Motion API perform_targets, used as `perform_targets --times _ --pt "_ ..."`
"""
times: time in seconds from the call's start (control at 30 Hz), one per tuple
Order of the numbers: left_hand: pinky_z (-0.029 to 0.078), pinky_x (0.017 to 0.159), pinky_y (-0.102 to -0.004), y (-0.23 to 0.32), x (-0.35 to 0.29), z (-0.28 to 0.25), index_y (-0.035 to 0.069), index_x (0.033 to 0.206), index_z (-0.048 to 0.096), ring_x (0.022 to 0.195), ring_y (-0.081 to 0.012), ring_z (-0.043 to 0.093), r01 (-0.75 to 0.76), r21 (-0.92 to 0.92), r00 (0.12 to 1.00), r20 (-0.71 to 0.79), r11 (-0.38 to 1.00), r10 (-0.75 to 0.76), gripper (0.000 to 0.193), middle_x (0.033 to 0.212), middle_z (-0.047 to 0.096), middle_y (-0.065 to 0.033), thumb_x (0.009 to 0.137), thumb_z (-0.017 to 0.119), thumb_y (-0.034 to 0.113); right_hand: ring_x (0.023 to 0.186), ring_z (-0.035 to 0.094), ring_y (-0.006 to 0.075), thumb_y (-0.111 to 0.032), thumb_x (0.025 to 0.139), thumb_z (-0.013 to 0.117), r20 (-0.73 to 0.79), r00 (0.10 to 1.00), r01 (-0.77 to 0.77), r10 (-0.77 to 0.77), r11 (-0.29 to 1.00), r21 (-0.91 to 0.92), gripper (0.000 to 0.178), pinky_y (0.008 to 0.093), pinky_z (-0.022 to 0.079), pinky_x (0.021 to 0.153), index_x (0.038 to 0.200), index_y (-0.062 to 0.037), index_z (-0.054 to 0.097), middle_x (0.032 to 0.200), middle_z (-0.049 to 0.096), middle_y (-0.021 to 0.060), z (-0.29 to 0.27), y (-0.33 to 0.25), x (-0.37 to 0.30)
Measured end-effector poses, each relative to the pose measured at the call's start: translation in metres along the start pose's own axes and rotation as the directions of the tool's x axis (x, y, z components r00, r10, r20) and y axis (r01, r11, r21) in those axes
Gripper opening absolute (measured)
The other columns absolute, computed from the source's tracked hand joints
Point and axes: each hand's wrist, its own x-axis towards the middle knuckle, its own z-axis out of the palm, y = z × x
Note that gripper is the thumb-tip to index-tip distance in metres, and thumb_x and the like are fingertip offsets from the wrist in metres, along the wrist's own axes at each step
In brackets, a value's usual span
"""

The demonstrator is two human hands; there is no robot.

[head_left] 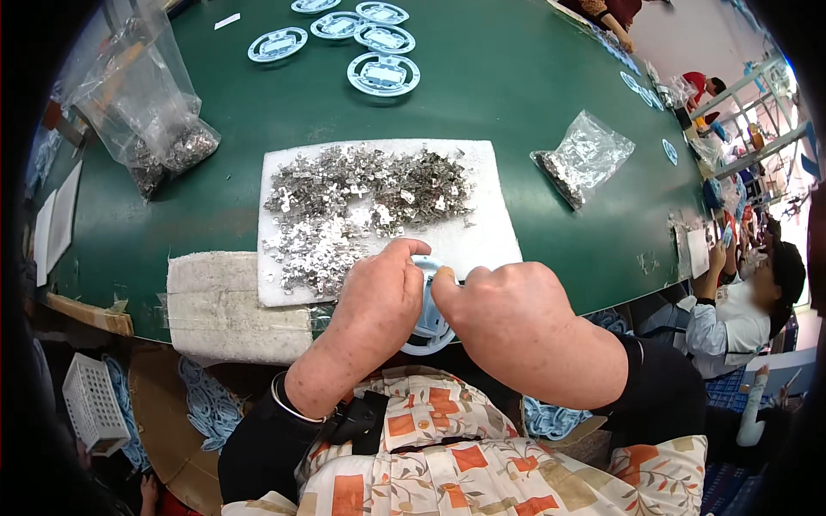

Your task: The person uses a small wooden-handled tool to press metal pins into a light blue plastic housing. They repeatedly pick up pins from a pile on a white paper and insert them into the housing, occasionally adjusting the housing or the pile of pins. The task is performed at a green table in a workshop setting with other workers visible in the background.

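left hand (pixel 379 284) and right hand (pixel 503 301) clamp one blue disc (pixel 428 323), six more discs (pixel 384 75) clustered beyond one white board (pixel 490 198).

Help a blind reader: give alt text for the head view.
A person's left hand and right hand hold a blue part by a white board heaped with metal pieces. More blue parts lie beyond on the green table.

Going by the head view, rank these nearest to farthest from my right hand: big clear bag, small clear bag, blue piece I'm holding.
1. Blue piece: held, just left of your right hand.
2. Small clear bag: ahead, to the right.
3. Big clear bag: ahead, far left.
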Motion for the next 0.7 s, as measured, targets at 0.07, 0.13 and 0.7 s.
perform_targets --times 0.07,0.13,0.7 --pt "0.05 0.065 -0.042 0.001 0.001 -0.002 -0.002 0.117 0.068 0.062 -0.0278 0.062 0.02 -0.005 0.999 0.044 1.0 -0.02 0.032 0.067 0.062 -0.0192 0.1 0.044 0.012 0.06 0.072 0.027 -0.012 0.079 0.07 -0.004 1.0 0.019 -0.019 1.0 -0.002 0.015 0.0384 0.055 0.051 0.092 -0.0045 0.067 0.065 0.068 0.0091 -0.004 0.003 -0.002" --pt "0.051 0.066 -0.036 0.0 0.0 -0.005 -0.002 0.118 0.067 0.067 -0.0193 0.063 0.023 -0.03 0.999 0.038 0.999 -0.021 0.032 0.073 0.066 -0.0149 0.101 0.043 0.011 0.06 0.071 0.0275 -0.016 0.084 0.067 -0.035 0.999 0.035 -0.034 0.999 0.014 0.015 0.0391 0.054 0.052 0.097 -0.006 0.066 0.067 0.068 0.0101 -0.001 0.02 -0.006" --pt "0.052 0.096 -0.0328 0.013 -0.012 -0.02 -0.002 0.142 0.055 0.108 -0.0208 0.065 -0.178 -0.184 0.933 0.28 0.967 0.225 0.048 0.122 0.066 -0.0149 0.097 0.051 0.01 0.063 0.052 -0.0017 -0.025 0.108 0.058 0.223 0.917 -0.083 0.331 -0.388 0.918 0.031 0.0145 0.038 0.053 0.128 -0.0029 0.06 0.089 0.066 -0.0033 0.06 0.026 -0.037"
